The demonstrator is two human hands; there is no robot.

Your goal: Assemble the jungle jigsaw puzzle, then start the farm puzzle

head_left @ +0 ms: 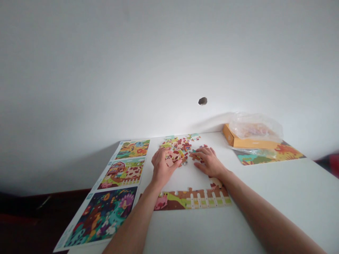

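Observation:
My left hand (161, 165) curves around several jigsaw puzzle pieces (172, 157), pale pink with brown spots, between its thumb and fingers. To its right, my right hand (210, 161) lies palm down with fingers stretched and apart, touching more puzzle pieces (195, 157) that it partly covers. Beyond both hands is a loose heap of colourful pieces (182, 143). Nearer to me lies a joined puzzle strip (194, 200) showing a white fence, grass and a pink pig. A spotted piece (215, 181) sits above its right end, partly behind my right wrist.
Along the left table edge lies a sheet with three printed pictures (124, 173): jungle animals, a farm and a dark night scene. At the back right, an orange box (254, 143) carries a clear plastic bag (255, 125), with another picture (286, 153) under it. A white wall (159, 70) with a hole borders the table.

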